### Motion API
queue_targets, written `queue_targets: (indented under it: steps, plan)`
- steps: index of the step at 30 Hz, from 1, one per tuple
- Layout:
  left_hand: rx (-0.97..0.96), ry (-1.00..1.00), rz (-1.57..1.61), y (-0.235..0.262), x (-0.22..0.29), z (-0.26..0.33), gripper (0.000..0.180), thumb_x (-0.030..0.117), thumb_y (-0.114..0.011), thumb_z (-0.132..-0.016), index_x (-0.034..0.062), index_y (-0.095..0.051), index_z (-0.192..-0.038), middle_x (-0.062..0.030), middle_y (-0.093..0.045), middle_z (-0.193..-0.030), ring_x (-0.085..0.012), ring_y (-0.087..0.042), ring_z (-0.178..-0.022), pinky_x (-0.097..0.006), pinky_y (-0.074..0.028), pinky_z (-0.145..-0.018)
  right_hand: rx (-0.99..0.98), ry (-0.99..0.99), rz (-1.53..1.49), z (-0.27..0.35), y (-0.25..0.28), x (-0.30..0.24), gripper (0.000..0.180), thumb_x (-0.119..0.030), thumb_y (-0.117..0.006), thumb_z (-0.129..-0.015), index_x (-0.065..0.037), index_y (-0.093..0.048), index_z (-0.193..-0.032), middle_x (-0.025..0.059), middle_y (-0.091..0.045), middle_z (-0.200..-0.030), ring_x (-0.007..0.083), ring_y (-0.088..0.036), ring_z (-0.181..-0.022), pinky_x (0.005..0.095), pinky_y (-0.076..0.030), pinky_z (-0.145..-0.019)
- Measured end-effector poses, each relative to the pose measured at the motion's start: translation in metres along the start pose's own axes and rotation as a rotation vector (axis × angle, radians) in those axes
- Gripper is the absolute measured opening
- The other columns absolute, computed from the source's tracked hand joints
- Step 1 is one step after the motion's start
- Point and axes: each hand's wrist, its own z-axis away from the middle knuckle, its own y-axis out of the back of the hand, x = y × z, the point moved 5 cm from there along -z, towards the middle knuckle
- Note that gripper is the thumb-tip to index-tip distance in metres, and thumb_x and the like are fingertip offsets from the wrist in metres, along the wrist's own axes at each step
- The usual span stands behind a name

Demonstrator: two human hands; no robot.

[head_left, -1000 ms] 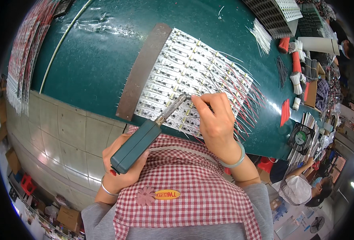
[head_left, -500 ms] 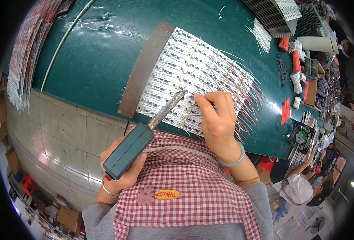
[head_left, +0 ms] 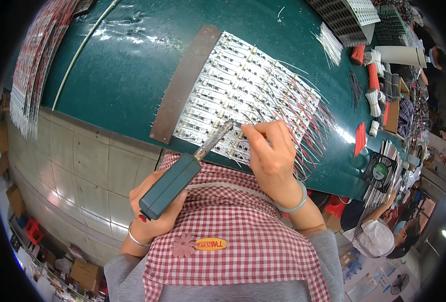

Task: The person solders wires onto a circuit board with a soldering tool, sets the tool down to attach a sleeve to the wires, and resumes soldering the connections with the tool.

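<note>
A big dark green table [head_left: 132,65] shines under bright light. Below it is a floor of pale square tiles [head_left: 77,166] — brown boxes [head_left: 84,274] sit along the edge, far down.

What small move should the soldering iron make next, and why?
Probably lower the soldering iron tip a little onto the strip panel beside the right hand. The left hand holds the iron's tip just next to those pinched fingers, at the panel's near edge.

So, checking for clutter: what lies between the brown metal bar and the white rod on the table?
In the head view, only bare green tabletop separates the brown metal bar from the white rod.
</note>
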Motion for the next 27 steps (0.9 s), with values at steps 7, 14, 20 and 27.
queue_targets:
  steps: [7,14,20,27]
  plan:
    - [0.026,-0.049,-0.045,0.001,0.013,-0.009,0.023,-0.002,-0.076,-0.072,-0.0069,-0.068,-0.093,-0.0155,-0.068,-0.09,-0.0238,-0.069,-0.074,-0.029,-0.054,-0.067,-0.016,-0.002,0.0,0.0,-0.001,0.0,0.035,0.01,-0.063,-0.066,0.004,-0.068,-0.1,0.011,-0.058,-0.087,0.0258,-0.056,-0.078,0.0343,-0.048,-0.061]
    - [0.027,-0.039,0.013,0.0,0.002,-0.002,0.024,0.0,-0.076,-0.072,-0.0054,-0.069,-0.095,-0.0158,-0.067,-0.086,-0.0255,-0.068,-0.071,-0.031,-0.053,-0.063,-0.015,-0.005,0.005,-0.002,0.0,0.0,0.033,0.01,-0.064,-0.067,0.004,-0.068,-0.099,0.0111,-0.058,-0.087,0.0258,-0.056,-0.078,0.0343,-0.048,-0.06]
    - [0.067,0.015,0.002,0.005,-0.01,0.014,0.028,0.002,-0.076,-0.071,-0.0056,-0.07,-0.098,-0.0178,-0.068,-0.089,-0.027,-0.069,-0.072,-0.032,-0.054,-0.064,-0.006,-0.013,0.02,0.0,-0.001,0.0,0.031,0.009,-0.064,-0.068,0.004,-0.068,-0.099,0.0106,-0.058,-0.087,0.0252,-0.055,-0.078,0.0339,-0.047,-0.06]
    - [0.071,0.037,0.02,0.003,-0.014,0.02,0.029,0.001,-0.076,-0.071,-0.0062,-0.07,-0.098,-0.0191,-0.069,-0.092,-0.0278,-0.07,-0.075,-0.031,-0.055,-0.067,0.05,0.023,0.031,0.002,0.003,-0.003,0.028,0.007,-0.065,-0.069,0.004,-0.068,-0.097,0.0099,-0.059,-0.086,0.0247,-0.056,-0.077,0.0345,-0.046,-0.06]
